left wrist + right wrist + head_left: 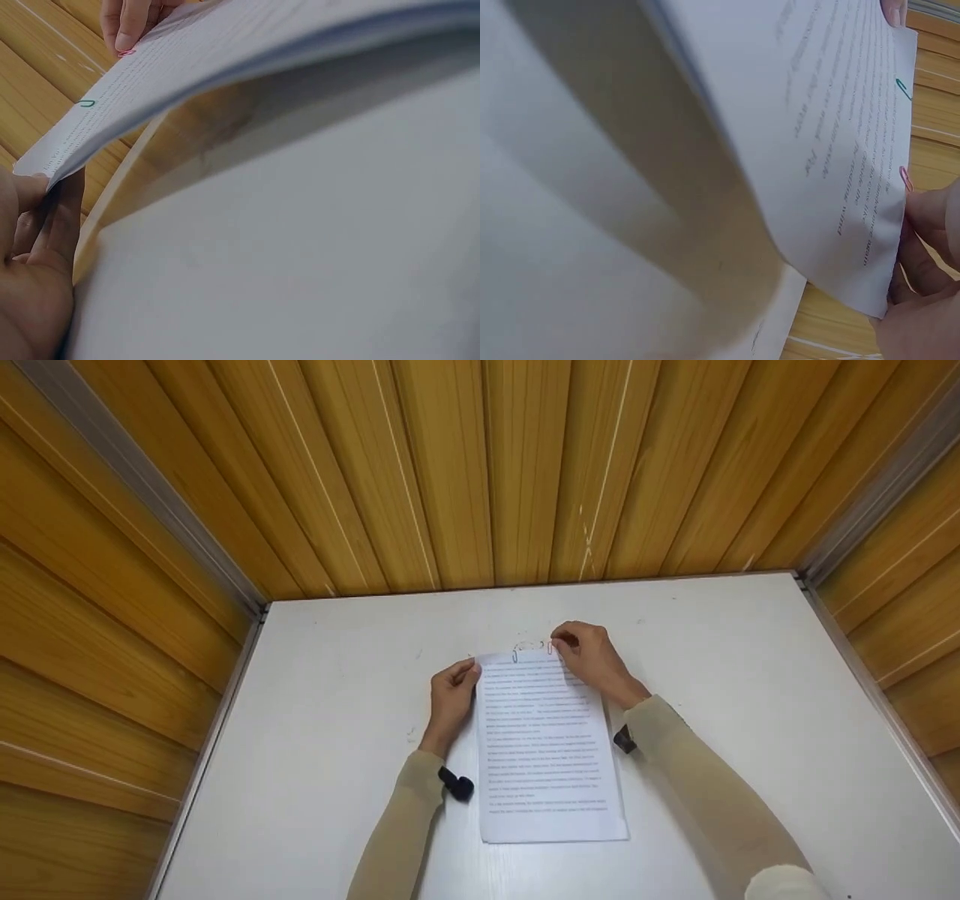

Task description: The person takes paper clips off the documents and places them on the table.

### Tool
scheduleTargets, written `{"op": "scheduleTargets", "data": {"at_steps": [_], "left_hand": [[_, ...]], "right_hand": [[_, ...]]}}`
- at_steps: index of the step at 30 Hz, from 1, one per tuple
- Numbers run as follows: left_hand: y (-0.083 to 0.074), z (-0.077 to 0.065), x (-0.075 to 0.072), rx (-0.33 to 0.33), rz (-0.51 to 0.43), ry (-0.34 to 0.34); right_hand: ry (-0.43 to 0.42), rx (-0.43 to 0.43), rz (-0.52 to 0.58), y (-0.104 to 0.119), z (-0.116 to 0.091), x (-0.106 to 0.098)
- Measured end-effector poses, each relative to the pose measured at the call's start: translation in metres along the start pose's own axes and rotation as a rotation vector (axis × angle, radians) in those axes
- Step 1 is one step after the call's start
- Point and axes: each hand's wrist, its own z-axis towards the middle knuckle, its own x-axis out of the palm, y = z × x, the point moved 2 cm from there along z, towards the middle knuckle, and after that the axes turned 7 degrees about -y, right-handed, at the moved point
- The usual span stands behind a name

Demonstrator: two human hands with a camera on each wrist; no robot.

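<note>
One printed paper stack [546, 757]: left hand [451, 697] pinches its eleven-o'clock corner; right hand [592, 656], at one o'clock, pinches the red clip [906, 178]; green clip [87, 103] between.

White printed sheets [547, 765] striped with grey text; green paper clip [88, 103]; pink paper clip [906, 178]; white counter [330, 705]; khaki sleeves [407, 817]; golden-brown wood-grain panels [450, 472].
</note>
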Motion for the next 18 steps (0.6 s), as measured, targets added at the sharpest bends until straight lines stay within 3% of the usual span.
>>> {"op": "scheduleTargets", "data": {"at_steps": [18], "left_hand": [[0.0018, 0.0010, 0.0004, 0.008, -0.036, -0.002]], "right_hand": [[0.041, 0.129, 0.037, 0.0024, 0.0010, 0.0040]]}}
